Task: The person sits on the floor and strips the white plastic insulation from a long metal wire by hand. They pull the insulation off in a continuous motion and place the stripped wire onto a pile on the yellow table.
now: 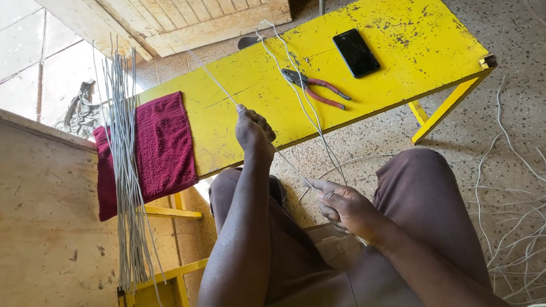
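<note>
My left hand (254, 130) is closed around a thin grey wire (215, 80) that runs taut up toward the far left over the yellow bench (405, 44). My right hand (346, 207) grips the same wire lower down, near my knees, index finger stretched along it. Another looped grey wire (301, 98) lies across the bench and hangs down between my hands. Red-handled pliers (316, 89) rest on the bench just beyond my left hand.
A black phone (356, 52) lies on the bench. A bundle of straight grey wires (125, 169) rests on a dark red towel (159, 144) at the bench's left end. Loose pale wires (530, 220) are scattered on the floor at right. A wooden door (195, 13) stands behind.
</note>
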